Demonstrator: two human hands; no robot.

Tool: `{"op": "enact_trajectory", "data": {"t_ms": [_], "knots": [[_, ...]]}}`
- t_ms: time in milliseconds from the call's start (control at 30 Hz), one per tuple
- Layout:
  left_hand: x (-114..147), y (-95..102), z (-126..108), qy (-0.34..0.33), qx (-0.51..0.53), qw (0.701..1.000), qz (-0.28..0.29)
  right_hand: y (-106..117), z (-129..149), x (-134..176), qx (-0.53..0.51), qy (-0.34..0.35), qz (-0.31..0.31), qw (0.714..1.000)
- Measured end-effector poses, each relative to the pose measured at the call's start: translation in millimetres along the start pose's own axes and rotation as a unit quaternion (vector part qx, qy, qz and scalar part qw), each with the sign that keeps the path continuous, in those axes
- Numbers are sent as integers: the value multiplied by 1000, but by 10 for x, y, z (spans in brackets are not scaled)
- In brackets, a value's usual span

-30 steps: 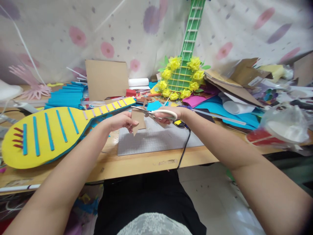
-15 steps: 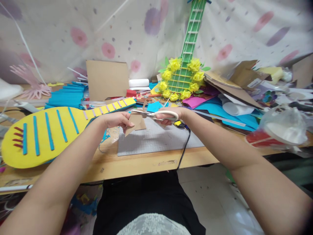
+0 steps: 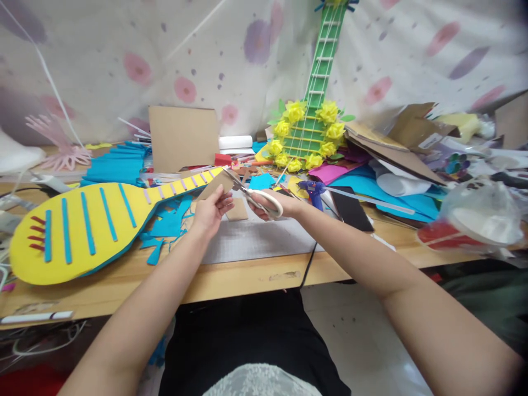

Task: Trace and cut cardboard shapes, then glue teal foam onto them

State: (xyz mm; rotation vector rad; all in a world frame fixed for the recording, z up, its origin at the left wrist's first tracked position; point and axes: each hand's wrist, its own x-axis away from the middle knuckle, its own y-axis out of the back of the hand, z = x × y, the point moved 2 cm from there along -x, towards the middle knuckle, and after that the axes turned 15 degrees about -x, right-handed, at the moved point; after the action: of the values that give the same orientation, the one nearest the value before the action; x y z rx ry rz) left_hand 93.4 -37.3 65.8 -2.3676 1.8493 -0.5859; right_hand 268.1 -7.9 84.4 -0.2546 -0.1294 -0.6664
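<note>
Cardboard [image 3: 215, 183] in left hand [image 3: 210, 212], scissors [image 3: 249, 193] in right [image 3: 287, 203]

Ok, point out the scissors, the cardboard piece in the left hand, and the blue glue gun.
Scissors [image 3: 245, 190]: head view, on the metal just ahead of the white handles.
Held cardboard piece [image 3: 215, 183]: head view, middle of its flat face.
Blue glue gun [image 3: 315, 190]: head view, on its body above the grip.

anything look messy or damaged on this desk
Yes: ragged blue scraps lie strewn beside the yellow guitar shape, messy against its neat strips. The wooden table also has a discoloured patch near the front, perhaps wear.
</note>
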Motion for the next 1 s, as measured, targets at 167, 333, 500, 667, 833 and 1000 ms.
{"op": "enact_trajectory", "data": {"t_ms": [167, 333, 500, 667, 833, 1000], "knots": [[-39, -62, 43, -13, -23, 1000, -5, -12, -31, -47, -3, 18, -3, 1000], [-40, -28, 34, 0, -37, 999, -2, -15, -54, -64, -13, -2, -19, 1000], [4, -22, 34, 14, -57, 998, 2, -21, -42, -44, -4, -20, -53, 998], [-8, 15, 49, 10, -88, 996, 18, -12, -14, -9, 0, -44, -61, 997], [-22, 54, 30, 9, -95, 995, 34, 8, 30, 15, 29, -51, -58, 997], [-9, 64, -19, 19, -110, 993, 41, 54, 74, 45, 54, -73, -62, 994]]}}
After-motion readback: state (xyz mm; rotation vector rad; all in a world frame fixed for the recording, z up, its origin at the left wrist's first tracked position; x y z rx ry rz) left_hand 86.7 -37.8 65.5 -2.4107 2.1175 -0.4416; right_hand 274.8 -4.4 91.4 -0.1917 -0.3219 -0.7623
